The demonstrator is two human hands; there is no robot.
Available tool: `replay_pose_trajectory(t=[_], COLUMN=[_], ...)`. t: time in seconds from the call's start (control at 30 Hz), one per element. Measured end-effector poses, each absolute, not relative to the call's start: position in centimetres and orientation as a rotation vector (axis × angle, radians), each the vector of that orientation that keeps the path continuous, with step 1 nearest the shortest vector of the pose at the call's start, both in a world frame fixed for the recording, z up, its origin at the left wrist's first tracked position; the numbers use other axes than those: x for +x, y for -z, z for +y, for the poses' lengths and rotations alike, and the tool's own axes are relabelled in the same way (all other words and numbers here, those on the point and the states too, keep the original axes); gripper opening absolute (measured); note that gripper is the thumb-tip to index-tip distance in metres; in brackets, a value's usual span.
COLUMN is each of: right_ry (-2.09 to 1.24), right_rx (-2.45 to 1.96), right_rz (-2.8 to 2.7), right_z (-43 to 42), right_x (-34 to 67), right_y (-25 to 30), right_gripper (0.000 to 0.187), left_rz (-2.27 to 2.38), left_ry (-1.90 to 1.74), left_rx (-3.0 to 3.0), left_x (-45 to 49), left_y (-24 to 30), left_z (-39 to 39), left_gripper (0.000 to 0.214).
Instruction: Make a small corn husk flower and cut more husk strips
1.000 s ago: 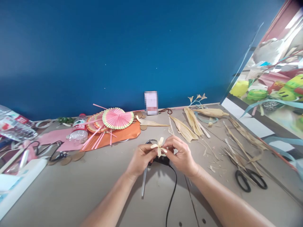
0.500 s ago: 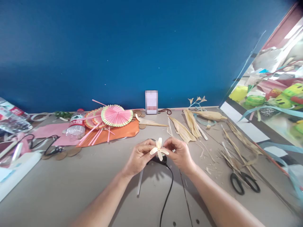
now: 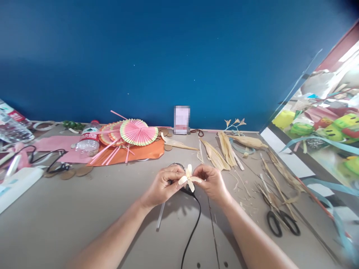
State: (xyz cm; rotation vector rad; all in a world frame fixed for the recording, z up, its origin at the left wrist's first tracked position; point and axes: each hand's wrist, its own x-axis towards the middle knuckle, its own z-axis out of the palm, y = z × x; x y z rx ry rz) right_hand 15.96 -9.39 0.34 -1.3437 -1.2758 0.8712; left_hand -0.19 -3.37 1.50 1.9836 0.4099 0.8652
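A pale cream flower with several narrow petals (image 3: 189,178), looking like dried corn husk, is held up between my hands. On its left side my left hand (image 3: 167,182) pinches it with thumb and fingers. From the right, my right hand (image 3: 211,181) grips a petal between thumb and forefinger. Beneath them a black device with a cord (image 3: 193,220) lies on the table, mostly hidden by the hands and flower. A translucent glue stick (image 3: 160,217) pokes out below my left wrist.
Dried corn husks (image 3: 215,154) and black-handled scissors (image 3: 282,220) lie to the right. Pink paper fans (image 3: 139,132) rest on orange paper (image 3: 153,150) at the back left, beside a plastic bottle (image 3: 88,140). A blue wall (image 3: 179,56) rises behind the table.
The camera view has tilted slightly, shifting the table's things a little. Both hands keep hold of the flower, which has turned slightly.
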Motion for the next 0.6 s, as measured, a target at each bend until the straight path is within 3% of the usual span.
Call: replay_pose_trajectory(t=[0.6], right_ry=[-0.788], right_rx=[-1.44], right_rz=[-1.225], right_z=[-9.23], right_x=[15.69], right_y=[-0.12], right_gripper=[0.024], left_rz=[0.472], left_ry=[-0.988], left_rx=[2.025], left_x=[0.16], left_y=[-0.74], left_z=[-3.37], left_gripper=[0.022])
